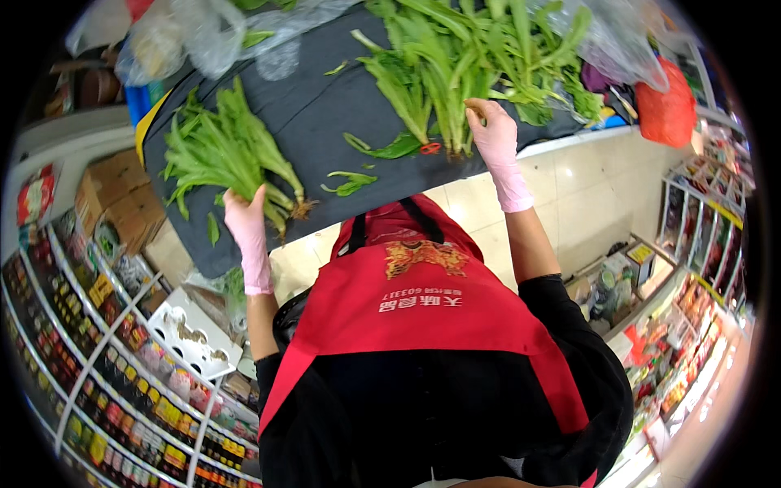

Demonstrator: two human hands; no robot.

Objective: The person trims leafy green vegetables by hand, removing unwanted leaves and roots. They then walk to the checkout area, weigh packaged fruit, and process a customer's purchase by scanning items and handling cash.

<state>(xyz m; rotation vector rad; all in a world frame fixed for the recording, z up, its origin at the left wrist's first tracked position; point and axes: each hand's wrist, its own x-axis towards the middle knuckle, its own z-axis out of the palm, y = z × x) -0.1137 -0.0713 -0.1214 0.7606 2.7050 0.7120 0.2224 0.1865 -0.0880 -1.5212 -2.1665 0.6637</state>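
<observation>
My left hand (244,226), in a pink glove, grips the lower stems of a bunch of long leafy greens (219,143) on the left of the dark tabletop. The brown roots (302,209) of this bunch point towards me. My right hand (495,131), gloved alike, is at the right edge of a second bunch of greens (448,85). Its fingertips are bent together against the stems, and whether they pinch a leaf is hidden. A red band (430,148) lies by that bunch's roots. Loose leaves (351,183) lie between the bunches.
The dark-covered table (305,122) ends just before my red apron (421,305). More greens (531,55) and clear plastic bags (207,36) line its far side. A red bag (665,104) hangs at the right corner. Cardboard boxes (116,195) and bottle shelves (122,390) stand left.
</observation>
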